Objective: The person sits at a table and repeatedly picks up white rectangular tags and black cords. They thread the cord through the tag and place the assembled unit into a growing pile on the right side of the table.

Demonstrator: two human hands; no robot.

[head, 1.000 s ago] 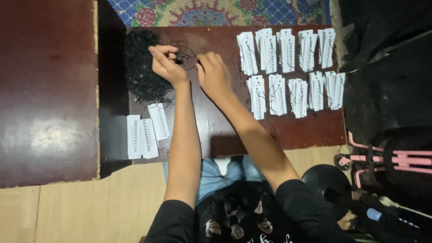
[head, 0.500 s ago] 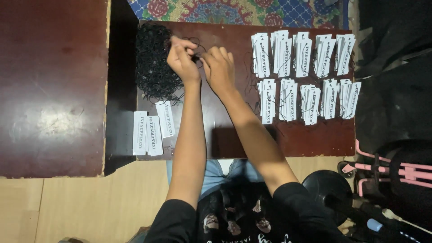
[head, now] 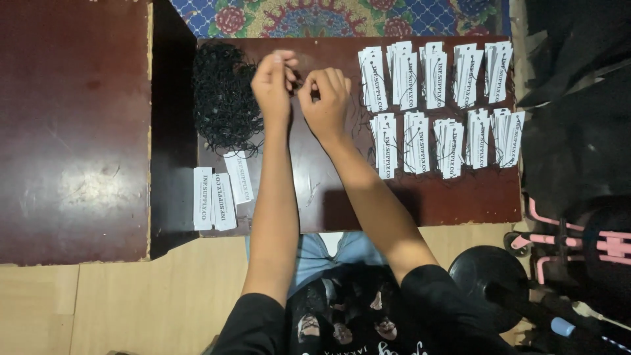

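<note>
You're sitting at a dark wooden table, with a bigger dark board off to your left. A heap of black strings sits just left of your hands. Two rows of white paper tags with strings on them are lined up on the right, and a few bare tags lie near the front left edge. Your left hand and right hand are close together, fingers pinched on a thin black string between them.
</note>
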